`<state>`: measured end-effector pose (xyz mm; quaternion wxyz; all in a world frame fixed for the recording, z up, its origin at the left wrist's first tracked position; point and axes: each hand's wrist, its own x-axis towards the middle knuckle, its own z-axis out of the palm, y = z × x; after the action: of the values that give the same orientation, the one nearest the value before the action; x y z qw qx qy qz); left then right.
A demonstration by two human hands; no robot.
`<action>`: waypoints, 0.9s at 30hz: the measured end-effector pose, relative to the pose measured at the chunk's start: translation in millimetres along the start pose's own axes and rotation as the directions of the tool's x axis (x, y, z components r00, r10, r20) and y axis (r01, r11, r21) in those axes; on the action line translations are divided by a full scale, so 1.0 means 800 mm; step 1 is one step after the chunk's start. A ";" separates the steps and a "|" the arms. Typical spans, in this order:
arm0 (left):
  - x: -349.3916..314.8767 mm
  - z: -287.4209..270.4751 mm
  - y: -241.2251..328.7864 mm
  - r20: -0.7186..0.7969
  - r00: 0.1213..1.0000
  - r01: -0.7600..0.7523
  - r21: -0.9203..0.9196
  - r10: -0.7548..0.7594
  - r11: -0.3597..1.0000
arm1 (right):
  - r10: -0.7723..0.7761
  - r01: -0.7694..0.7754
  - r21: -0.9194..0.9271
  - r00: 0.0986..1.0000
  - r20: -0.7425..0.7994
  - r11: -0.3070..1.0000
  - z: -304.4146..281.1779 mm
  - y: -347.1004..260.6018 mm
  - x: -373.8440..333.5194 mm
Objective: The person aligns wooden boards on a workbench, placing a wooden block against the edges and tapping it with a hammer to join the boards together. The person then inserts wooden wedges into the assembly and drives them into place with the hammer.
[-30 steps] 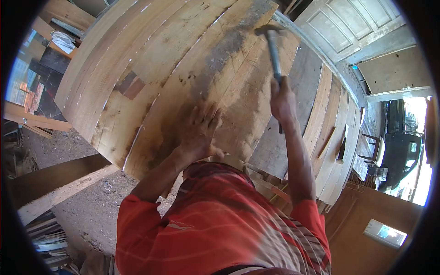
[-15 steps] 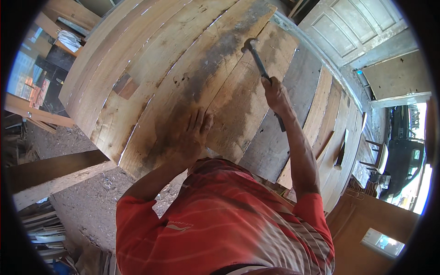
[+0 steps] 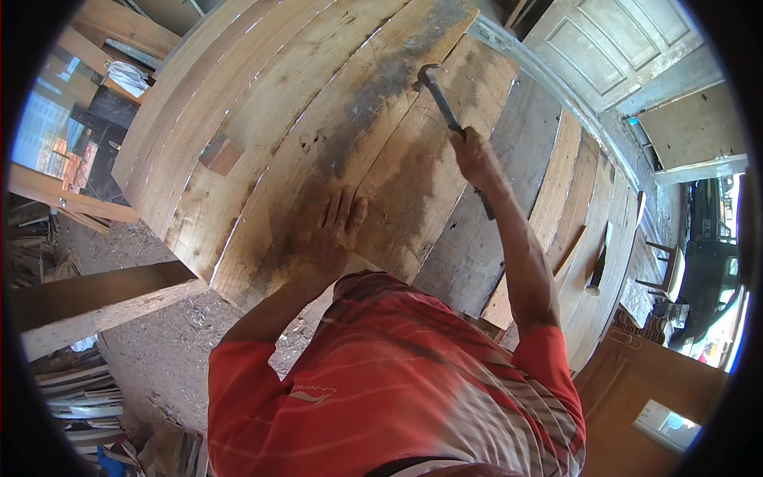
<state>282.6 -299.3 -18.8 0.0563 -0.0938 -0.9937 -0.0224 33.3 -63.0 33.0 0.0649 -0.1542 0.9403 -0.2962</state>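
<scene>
The right hand is closed around the handle of a hammer, which is in the upper middle of the frame, a little to the right; the end of the handle comes out behind the hand, near the wrist. I judge the hammer to be stiff, not fragile, and heaviest at its dark head, so the lower handle seems the proper place to take hold; whether the handle is slippery, I cannot tell. The head lies over the planks, but I cannot say if it touches them. The left hand grips nothing that I can see: it lies palm down, fingers a little apart, on a dark stained plank near the centre. At the right of the frame, a tool with dark handle rests on the planks beside a thin wooden strip. About writing, the red shirt at the lower middle carries a pale curved mark with small letters; on the hammer I can read no label.
</scene>
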 end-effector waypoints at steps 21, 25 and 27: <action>0.001 -0.017 0.002 0.105 0.994 0.017 -0.031 -0.013 0.999 | 0.093 -0.093 0.013 0.996 0.003 0.996 -0.065 0.015 -0.047; 0.003 -0.019 0.003 0.065 0.998 -0.002 -0.039 0.005 0.999 | 0.163 -0.166 -0.137 0.986 -0.032 0.976 -0.058 0.066 -0.051; 0.007 -0.026 0.003 0.073 0.997 0.006 -0.064 -0.001 0.998 | 0.195 -0.201 -0.213 0.980 -0.046 0.956 -0.046 0.094 -0.048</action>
<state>279.5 -296.8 2.3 0.0170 -0.0945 -0.9941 -0.0511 43.0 27.6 20.6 0.0655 -0.0619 0.9784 -0.1859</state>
